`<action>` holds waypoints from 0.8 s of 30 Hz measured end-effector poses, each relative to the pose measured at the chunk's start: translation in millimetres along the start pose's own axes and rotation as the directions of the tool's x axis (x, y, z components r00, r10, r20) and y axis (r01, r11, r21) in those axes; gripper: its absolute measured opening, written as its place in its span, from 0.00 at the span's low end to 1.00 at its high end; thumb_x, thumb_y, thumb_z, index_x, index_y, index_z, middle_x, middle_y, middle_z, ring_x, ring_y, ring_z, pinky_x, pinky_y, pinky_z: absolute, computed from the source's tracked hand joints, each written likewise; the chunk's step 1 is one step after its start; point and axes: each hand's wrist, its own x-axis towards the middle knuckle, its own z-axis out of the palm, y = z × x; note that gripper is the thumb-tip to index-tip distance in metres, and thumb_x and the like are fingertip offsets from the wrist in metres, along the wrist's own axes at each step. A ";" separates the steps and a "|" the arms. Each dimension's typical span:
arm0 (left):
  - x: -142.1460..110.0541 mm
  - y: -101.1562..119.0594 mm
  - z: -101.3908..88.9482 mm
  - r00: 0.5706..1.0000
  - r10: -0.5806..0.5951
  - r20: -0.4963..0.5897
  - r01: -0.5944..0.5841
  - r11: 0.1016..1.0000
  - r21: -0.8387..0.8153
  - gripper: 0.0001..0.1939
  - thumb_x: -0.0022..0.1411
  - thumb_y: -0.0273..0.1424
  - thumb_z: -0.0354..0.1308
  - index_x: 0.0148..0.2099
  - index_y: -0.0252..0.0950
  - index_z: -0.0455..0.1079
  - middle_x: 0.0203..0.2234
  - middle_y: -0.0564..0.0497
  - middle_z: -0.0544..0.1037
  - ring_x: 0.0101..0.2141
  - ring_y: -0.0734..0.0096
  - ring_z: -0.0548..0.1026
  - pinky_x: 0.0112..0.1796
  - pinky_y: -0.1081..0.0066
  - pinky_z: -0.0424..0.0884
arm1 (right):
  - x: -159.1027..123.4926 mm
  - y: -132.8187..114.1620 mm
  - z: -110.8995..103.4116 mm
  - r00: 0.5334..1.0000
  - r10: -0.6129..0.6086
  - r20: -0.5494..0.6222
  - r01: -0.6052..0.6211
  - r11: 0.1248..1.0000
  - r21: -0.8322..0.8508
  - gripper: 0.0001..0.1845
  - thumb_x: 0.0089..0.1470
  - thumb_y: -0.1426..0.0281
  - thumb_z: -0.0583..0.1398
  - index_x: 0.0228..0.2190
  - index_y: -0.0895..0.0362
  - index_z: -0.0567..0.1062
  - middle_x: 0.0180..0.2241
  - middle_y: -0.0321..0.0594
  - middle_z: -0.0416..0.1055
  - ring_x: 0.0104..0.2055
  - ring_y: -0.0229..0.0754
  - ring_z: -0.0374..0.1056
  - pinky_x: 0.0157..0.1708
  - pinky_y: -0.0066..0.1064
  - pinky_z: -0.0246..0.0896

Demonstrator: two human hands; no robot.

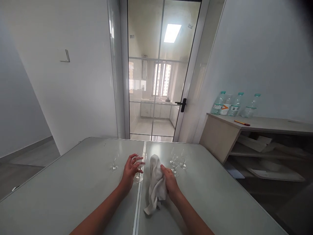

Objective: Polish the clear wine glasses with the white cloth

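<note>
My left hand [130,171] curls its fingers around the bowl of a clear stemmed wine glass [139,178], which is upright near the seam of the table. A crumpled white cloth [156,182] hangs from my right hand [170,181], its lower end close to the tabletop. The thumb of that hand lies along the cloth's edge; the other fingers are hidden behind the cloth. Another stemmed glass [113,167] stands to the left of my left hand. Just beyond my right hand, three more glasses [184,164] stand close together.
The pale table [80,189] has a metal strip down its middle. To the right, a wooden shelf unit [220,133] carries several plastic bottles [235,105] and a yellow-and-red pen-like object [242,123]. A glazed door [156,81] with a black handle stands behind the table.
</note>
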 end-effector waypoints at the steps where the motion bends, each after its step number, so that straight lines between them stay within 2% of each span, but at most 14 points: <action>1: 0.0 0.7 -0.3 1.000 0.007 0.004 -0.007 1.000 0.016 0.24 0.62 0.39 0.64 0.57 0.43 0.61 0.51 0.42 0.75 0.43 0.58 0.79 0.29 0.71 0.75 | -0.2 -1.9 0.3 0.999 -0.034 0.000 0.034 0.999 -0.017 0.26 0.54 0.46 0.61 0.22 0.55 0.66 0.22 0.33 0.61 0.25 0.38 0.56 0.24 0.28 0.52; 4: -1.3 2.2 -0.5 0.999 0.022 0.045 -0.026 0.996 0.087 0.25 0.61 0.40 0.65 0.57 0.43 0.62 0.50 0.42 0.75 0.41 0.57 0.80 0.27 0.71 0.76 | -1.5 -7.5 1.0 0.989 -0.144 -0.041 0.139 0.984 -0.109 0.27 0.56 0.45 0.59 0.22 0.55 0.65 0.21 0.31 0.57 0.25 0.37 0.53 0.23 0.27 0.49; 7: -3.5 0.4 0.5 0.995 0.013 0.103 -0.029 0.987 0.156 0.25 0.60 0.40 0.66 0.56 0.41 0.63 0.48 0.42 0.75 0.42 0.56 0.80 0.27 0.71 0.76 | -3.2 -9.4 0.8 0.959 -0.279 -0.056 0.259 0.937 -0.234 0.27 0.60 0.47 0.56 0.22 0.54 0.61 0.21 0.30 0.54 0.25 0.36 0.51 0.24 0.28 0.49; 11: -4.8 -4.6 1.2 0.986 -0.005 0.166 -0.032 0.975 0.219 0.24 0.59 0.39 0.67 0.54 0.41 0.65 0.46 0.43 0.76 0.41 0.57 0.80 0.26 0.71 0.76 | -4.2 -6.5 -1.5 0.883 -0.444 0.150 0.466 0.797 -0.385 0.22 0.64 0.54 0.55 0.24 0.54 0.62 0.22 0.31 0.56 0.26 0.36 0.52 0.27 0.29 0.50; 14: -5.5 -5.4 0.9 0.981 0.007 0.196 -0.066 0.953 0.296 0.23 0.59 0.38 0.67 0.55 0.41 0.68 0.47 0.42 0.77 0.41 0.57 0.80 0.27 0.71 0.76 | -6.1 -7.5 -4.5 0.844 -0.498 0.200 0.530 0.713 -0.460 0.15 0.65 0.59 0.55 0.28 0.54 0.66 0.25 0.34 0.61 0.28 0.39 0.56 0.30 0.31 0.53; 17: -9.0 -5.0 2.2 0.964 0.011 0.267 -0.122 0.906 0.406 0.22 0.57 0.36 0.69 0.53 0.40 0.74 0.48 0.41 0.79 0.41 0.56 0.80 0.29 0.71 0.75 | -11.2 -14.1 -7.9 0.833 -0.477 0.280 0.553 0.729 -0.404 0.10 0.65 0.61 0.54 0.41 0.54 0.68 0.33 0.39 0.69 0.33 0.43 0.64 0.34 0.33 0.60; 20: -15.7 -4.6 5.9 0.941 0.012 0.339 -0.178 0.869 0.462 0.22 0.53 0.35 0.71 0.51 0.40 0.77 0.47 0.41 0.81 0.41 0.55 0.80 0.31 0.70 0.74 | -17.0 -23.0 -10.1 0.825 -0.400 0.399 0.546 0.748 -0.378 0.17 0.62 0.59 0.57 0.50 0.52 0.68 0.35 0.40 0.72 0.35 0.45 0.67 0.36 0.34 0.63; 24: -23.4 -1.2 11.7 0.932 -0.004 0.363 -0.172 0.876 0.451 0.23 0.52 0.35 0.72 0.51 0.41 0.79 0.46 0.42 0.81 0.42 0.55 0.79 0.33 0.68 0.75 | -19.8 -31.9 -10.4 0.811 -0.311 0.496 0.522 0.768 -0.372 0.25 0.62 0.57 0.57 0.58 0.52 0.66 0.33 0.38 0.72 0.34 0.45 0.67 0.35 0.34 0.63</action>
